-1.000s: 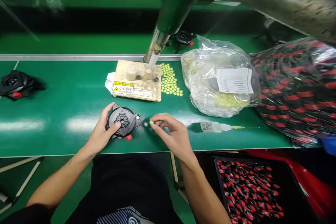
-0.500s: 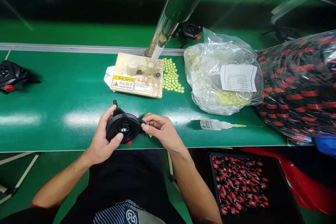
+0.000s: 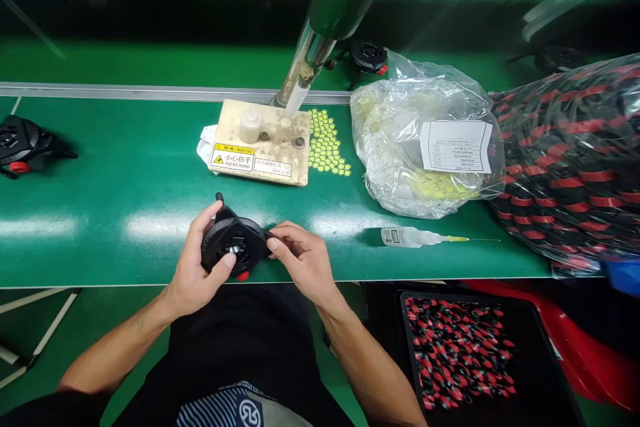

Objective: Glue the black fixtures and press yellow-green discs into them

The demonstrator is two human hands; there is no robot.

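My left hand [image 3: 195,270] is wrapped around a black round base [image 3: 213,247], its thumb lying over the central fitting. The base has legs sticking out and a red knob [image 3: 243,276] at its near side. My right hand [image 3: 303,260] pinches the end of the base's right leg between thumb and fingers. Whatever small piece may be under those fingertips is hidden. Beyond the base stands a cream press block [image 3: 235,177] with a warning label and white plastic posts. Beside it lie several small yellow-green discs [image 3: 327,147].
A metal press column [image 3: 320,47] leans over the block. To the right are a clear labelled bag [image 3: 395,147], a needle-tipped bottle [image 3: 407,237] and a large bag of red-and-black parts [image 3: 565,180]. Another black base [image 3: 25,143] sits left. A tray [image 3: 540,360] of parts is below right.
The yellow-green disc seen at my right fingertips is now out of sight there. My right fingers have shifted slightly left onto the leg's end. The left hand keeps its hold.
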